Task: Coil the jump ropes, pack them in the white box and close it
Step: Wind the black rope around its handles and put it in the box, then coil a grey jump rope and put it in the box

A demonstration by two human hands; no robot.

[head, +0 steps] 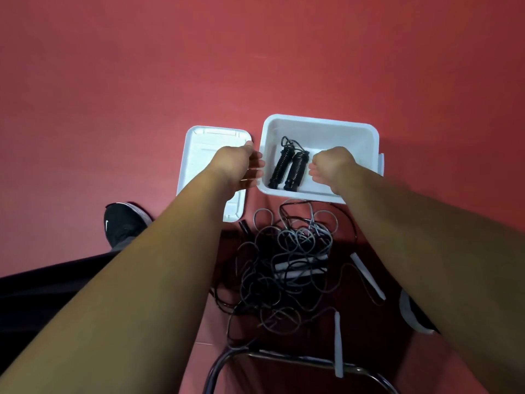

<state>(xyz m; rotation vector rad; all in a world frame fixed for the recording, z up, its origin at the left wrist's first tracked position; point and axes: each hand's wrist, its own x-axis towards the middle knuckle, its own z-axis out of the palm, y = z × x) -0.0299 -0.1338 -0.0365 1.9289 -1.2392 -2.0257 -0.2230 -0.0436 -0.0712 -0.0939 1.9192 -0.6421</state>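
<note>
The white box [321, 121] stands open on the red floor, and its white lid [203, 155] lies flat just to its left. Inside the box lies one black jump rope [287, 166], its cord wound tightly around the two handles. My left hand [237, 163] hovers between lid and box, with relaxed fingers over the box's left rim. My right hand [332, 163] is above the box's inside, just right of the coiled rope. Its fingers are loosely curled and hold nothing. A tangle of black and grey jump ropes [292, 260] lies on the floor in front of the box.
White rope handles [368, 275] stick out of the tangle at the right, and another white handle [337, 345] lies nearer me. A dark metal tube frame [227, 362] curves along the bottom. My black shoe [125, 223] is at the left and my other shoe [412, 314] at the right.
</note>
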